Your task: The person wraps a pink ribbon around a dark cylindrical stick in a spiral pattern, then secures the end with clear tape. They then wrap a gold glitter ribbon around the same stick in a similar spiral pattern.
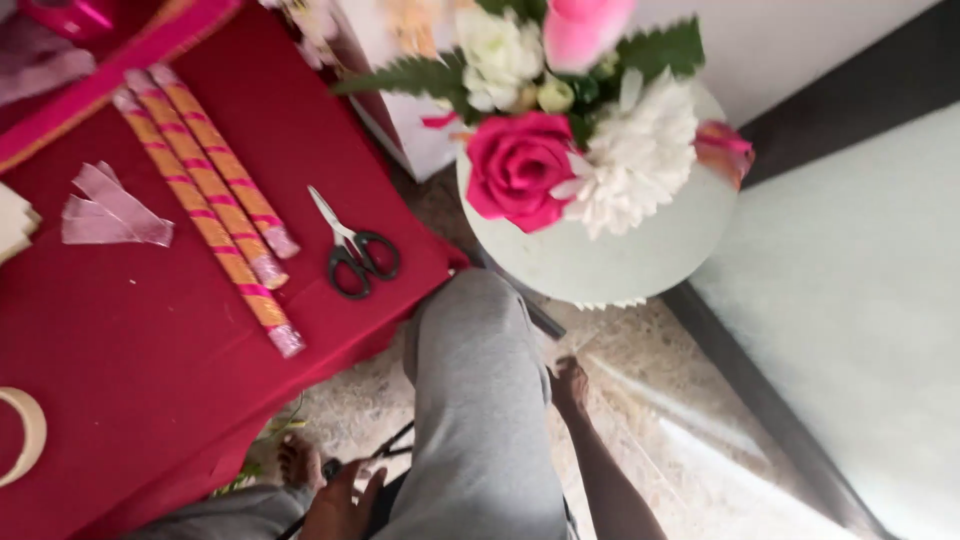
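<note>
My right hand (570,386) reaches down to the stone floor beside my grey-trousered knee (470,340). Its fingers are closed on the edge of a clear plastic sheet (650,420) that lies across the floor. My left hand (340,502) hangs low at the bottom edge with its fingers spread, next to a thin black thing (385,455) and my bare foot (298,460); it grips nothing that I can see. A round white board (620,260) carrying a pink rose (518,168), white flowers (635,155) and fern leaves stands just beyond my knee.
A red cloth (150,340) covers the surface at left. On it lie black-handled scissors (352,252), three orange-and-pink wrapped sticks (215,200), pale pink ribbon pieces (110,210) and a tape roll (25,432). A white panel (860,300) with a dark edge lies at right.
</note>
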